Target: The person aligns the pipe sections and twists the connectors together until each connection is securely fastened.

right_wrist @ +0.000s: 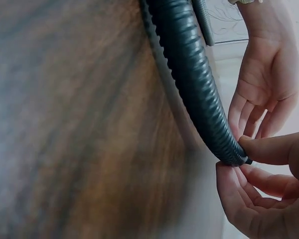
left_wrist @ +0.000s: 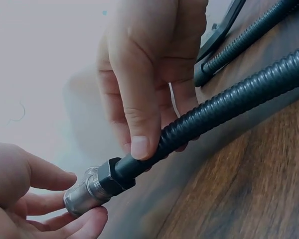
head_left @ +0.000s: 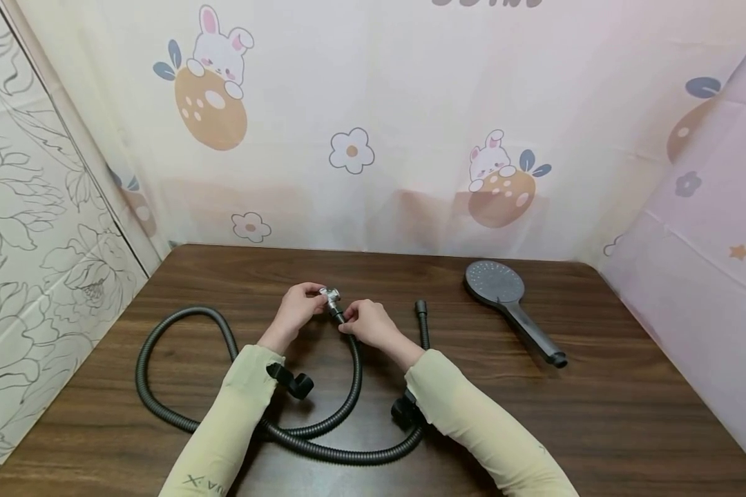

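A black ribbed shower hose (head_left: 356, 376) loops over the table, its near-middle end joined by a black hex nut (left_wrist: 113, 175) to a silver metal fitting (head_left: 331, 295). My left hand (head_left: 295, 310) holds that fitting between thumb and fingers, as the left wrist view shows. Just behind the nut, my right hand (head_left: 373, 324) pinches the hose's end. In the right wrist view, the right hand's (right_wrist: 269, 186) thumb and fingers meet around the hose, and the fitting is hidden there.
A dark grey shower head (head_left: 496, 281) lies at the back right, its handle pointing toward the front right. The hose's other end (head_left: 421, 310) rests right of my right hand. A patterned curtain (head_left: 398, 90) hangs behind the wooden table (head_left: 628, 414).
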`<state>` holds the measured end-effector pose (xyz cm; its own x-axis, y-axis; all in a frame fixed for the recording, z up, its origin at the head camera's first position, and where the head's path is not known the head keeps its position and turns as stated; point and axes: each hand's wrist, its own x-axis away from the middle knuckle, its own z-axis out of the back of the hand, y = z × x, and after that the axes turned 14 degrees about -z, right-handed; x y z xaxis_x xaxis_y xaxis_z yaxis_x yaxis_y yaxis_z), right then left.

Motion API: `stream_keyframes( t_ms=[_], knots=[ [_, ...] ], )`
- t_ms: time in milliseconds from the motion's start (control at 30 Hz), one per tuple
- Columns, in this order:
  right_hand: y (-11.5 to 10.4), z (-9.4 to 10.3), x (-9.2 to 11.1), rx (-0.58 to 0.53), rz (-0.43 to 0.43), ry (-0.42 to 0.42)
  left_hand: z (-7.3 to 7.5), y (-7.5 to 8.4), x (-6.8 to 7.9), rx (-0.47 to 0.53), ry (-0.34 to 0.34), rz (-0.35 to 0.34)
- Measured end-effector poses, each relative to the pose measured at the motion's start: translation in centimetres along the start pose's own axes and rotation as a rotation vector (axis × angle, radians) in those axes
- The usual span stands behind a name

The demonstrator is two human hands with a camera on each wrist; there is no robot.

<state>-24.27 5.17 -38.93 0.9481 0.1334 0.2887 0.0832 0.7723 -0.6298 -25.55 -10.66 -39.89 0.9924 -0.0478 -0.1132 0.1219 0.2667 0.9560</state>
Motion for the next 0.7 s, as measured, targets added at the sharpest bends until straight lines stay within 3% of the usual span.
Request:
stream_keyframes(
  t_ms=[333, 700],
  knots=[
    [-0.76, -0.78, -0.24, 0.11, 0.012, 0.071, 0.54, -0.59, -0.05, 0.006, -0.032, 0.019],
    [-1.1, -0.84, -0.55, 0.112, -0.026, 0.035, 0.58, -0.97, -0.15, -0.008, -0.01, 0.058]
  ],
)
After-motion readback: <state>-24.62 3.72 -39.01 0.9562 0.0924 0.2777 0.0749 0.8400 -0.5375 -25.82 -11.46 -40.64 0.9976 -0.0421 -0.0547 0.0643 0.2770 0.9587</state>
